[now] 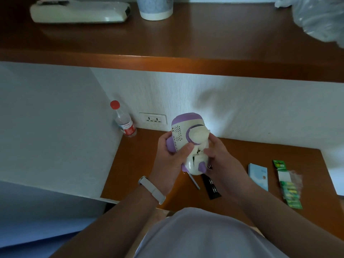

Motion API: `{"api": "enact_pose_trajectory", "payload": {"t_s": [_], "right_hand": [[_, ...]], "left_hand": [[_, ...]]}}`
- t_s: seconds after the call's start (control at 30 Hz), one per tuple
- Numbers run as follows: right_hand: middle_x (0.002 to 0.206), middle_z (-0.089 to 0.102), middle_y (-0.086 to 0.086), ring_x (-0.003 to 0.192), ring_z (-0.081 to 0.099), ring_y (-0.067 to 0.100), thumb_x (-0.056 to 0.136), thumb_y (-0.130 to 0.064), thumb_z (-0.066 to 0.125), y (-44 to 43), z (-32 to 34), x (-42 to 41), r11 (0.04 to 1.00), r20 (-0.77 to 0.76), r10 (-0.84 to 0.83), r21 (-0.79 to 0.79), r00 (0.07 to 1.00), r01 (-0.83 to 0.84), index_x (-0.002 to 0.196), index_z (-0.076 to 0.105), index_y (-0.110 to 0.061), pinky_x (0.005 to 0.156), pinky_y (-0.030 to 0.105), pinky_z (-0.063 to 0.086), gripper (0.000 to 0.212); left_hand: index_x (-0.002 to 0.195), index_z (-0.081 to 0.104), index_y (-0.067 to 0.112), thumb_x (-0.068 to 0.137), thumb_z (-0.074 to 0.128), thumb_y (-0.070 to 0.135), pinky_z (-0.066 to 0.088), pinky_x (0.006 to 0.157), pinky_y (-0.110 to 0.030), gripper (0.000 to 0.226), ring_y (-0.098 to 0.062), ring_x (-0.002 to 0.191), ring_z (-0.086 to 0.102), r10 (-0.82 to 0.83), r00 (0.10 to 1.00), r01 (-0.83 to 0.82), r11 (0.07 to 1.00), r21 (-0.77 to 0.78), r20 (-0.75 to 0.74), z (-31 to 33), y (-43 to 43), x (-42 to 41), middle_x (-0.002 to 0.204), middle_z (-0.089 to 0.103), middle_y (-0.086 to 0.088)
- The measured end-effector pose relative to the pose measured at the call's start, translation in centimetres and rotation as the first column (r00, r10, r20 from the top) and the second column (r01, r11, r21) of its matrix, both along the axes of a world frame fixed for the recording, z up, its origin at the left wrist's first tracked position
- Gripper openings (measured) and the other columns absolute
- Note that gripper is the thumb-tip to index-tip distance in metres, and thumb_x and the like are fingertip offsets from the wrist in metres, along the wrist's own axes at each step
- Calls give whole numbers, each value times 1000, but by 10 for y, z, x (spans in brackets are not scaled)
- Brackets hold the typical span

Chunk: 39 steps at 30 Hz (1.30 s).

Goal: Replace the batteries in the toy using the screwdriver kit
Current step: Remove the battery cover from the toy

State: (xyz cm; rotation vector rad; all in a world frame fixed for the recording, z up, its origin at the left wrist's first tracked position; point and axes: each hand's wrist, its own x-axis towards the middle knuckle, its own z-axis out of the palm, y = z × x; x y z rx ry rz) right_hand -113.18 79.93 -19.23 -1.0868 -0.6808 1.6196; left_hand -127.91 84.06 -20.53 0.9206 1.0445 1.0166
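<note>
Above the desk (pixel 130 164), held up in both hands, the toy (pixel 188 144) hides much of what lies under it: a thin screwdriver (pixel 194 181) pokes out below its base, and a black strip (pixel 211 187) beside it, perhaps the kit, is half covered by the right wrist. What sits in the toy's opened underside is too small and dim to make out. Its long axis runs roughly upright, purple-capped head tilted away toward the wall, feet pointing down at the person. The left hand (pixel 171 161), a pale band on its wrist, wraps the toy's left side, grip closed around the body with the thumb pressed on its back. The right hand (pixel 221 161) clasps the other side, thumb at the hatch area. A green battery pack (pixel 288 187) and a pale blue box (pixel 258 176) lie to the right on the desk.
</note>
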Motion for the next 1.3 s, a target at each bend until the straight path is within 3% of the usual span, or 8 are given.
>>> {"api": "enact_pose_trajectory", "payload": {"t_s": [0.1, 0.27, 0.5, 0.77, 0.9, 1.0, 1.17, 1.3], "right_hand": [[116, 64, -21, 101, 63, -4, 66, -56, 64, -5, 6, 4, 1000, 351, 2, 12, 936, -6, 108, 52, -66, 67, 12, 54, 46], [121, 41, -23, 108, 49, -5, 86, -46, 65, -14, 8, 16, 982, 790, -104, 179, 604, -65, 112, 36, -62, 68, 8, 47, 42], [102, 45, -23, 99, 46, -11, 84, -47, 67, -12, 16, 17, 943, 911, -210, 285, 354, -174, 130, 49, -28, 66, 2, 42, 53], [103, 46, -14, 81, 49, -2, 87, -38, 69, -1, 13, 9, 944, 938, -196, 259, 285, -205, 125, 55, -18, 63, 3, 34, 45], [103, 48, -13, 81, 49, -5, 87, -38, 69, -3, 6, 4, 948, 941, -193, 253, 280, -196, 122, 55, -19, 64, 3, 34, 41], [96, 52, -17, 80, 53, -3, 86, -39, 69, -4, 2, -2, 958, 926, -186, 245, 330, -148, 117, 53, -25, 61, 4, 37, 38], [88, 62, -24, 84, 60, -6, 79, -35, 68, -2, 0, -5, 986, 758, -113, 165, 642, -21, 95, 54, -37, 64, 6, 47, 21], [87, 73, 3, 76, 71, 14, 93, -9, 56, 7, -15, -6, 963, 205, -159, -182, 966, 197, 98, 67, -15, 63, 23, 55, 14]], "left_hand": [[131, 47, 17, 63, 82, 38, 61, 74, -31, 79, -19, 104, 72, 18, 999, -16, 999, -35, 38, 1, 2, 3, 116, 70, -2], [130, 47, 19, 64, 82, 35, 62, 74, -35, 76, -20, 101, 73, 46, 999, -44, 997, -58, 29, 0, 7, 9, 117, 69, -5], [122, 49, 28, 52, 87, 46, 62, 75, -34, 82, -15, 101, 72, 143, 990, -142, 988, -68, 9, -4, 7, 18, 112, 70, 2], [116, 48, 37, 74, 86, 30, 59, 66, -25, 57, -4, 90, 72, 225, 974, -226, 966, -128, -25, -18, 2, 24, 111, 66, 3], [112, 48, 41, 76, 84, 31, 59, 66, -25, 52, -11, 91, 71, 247, 968, -252, 954, -159, -50, -25, -2, 21, 108, 65, 5], [117, 47, 39, 73, 85, 36, 60, 68, -28, 58, -11, 91, 72, 250, 967, -254, 949, -184, -47, -27, -5, 15, 109, 67, 6], [128, 44, 27, 59, 85, 40, 63, 80, -41, 82, -19, 101, 72, 251, 967, -251, 935, -249, -29, -29, -4, -3, 115, 68, -1], [135, 42, 21, 82, 77, 26, 58, 90, -54, 65, -24, 108, 69, 220, 974, -224, 936, -272, -43, -38, -2, -28, 122, 67, -5]]}}
